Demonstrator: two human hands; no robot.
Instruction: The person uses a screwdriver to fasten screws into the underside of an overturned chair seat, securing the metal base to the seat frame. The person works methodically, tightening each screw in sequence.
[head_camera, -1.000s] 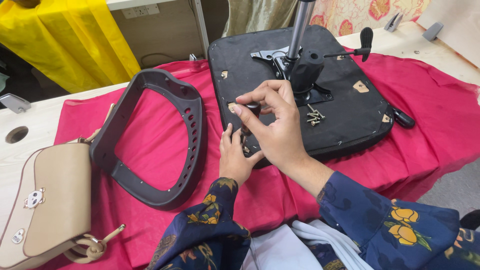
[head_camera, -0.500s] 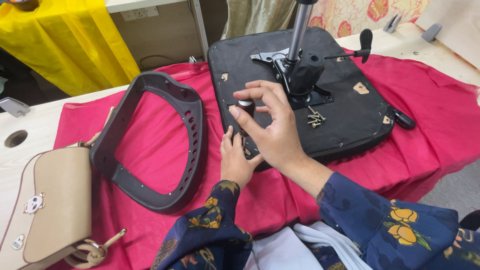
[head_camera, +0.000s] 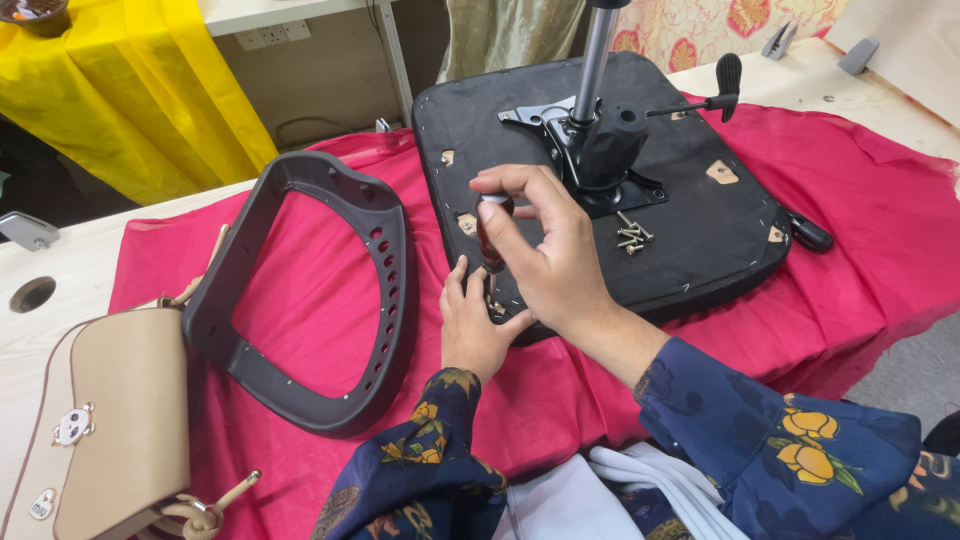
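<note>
While my right hand (head_camera: 545, 260) grips the screwdriver (head_camera: 489, 235) upright at the seat base (head_camera: 700, 215)'s near edge, left hand (head_camera: 475, 320) open steadying beside the tip, a slip could jab those fingers.

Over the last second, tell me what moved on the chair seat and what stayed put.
The right hand lifted from a low pinch at the seat's edge and now holds the screwdriver upright, fingers wrapped round its handle top. The left hand stayed braced at the screwdriver's tip on the upturned chair seat. The loose screws, the backrest frame and the beige handbag did not shift.
</note>
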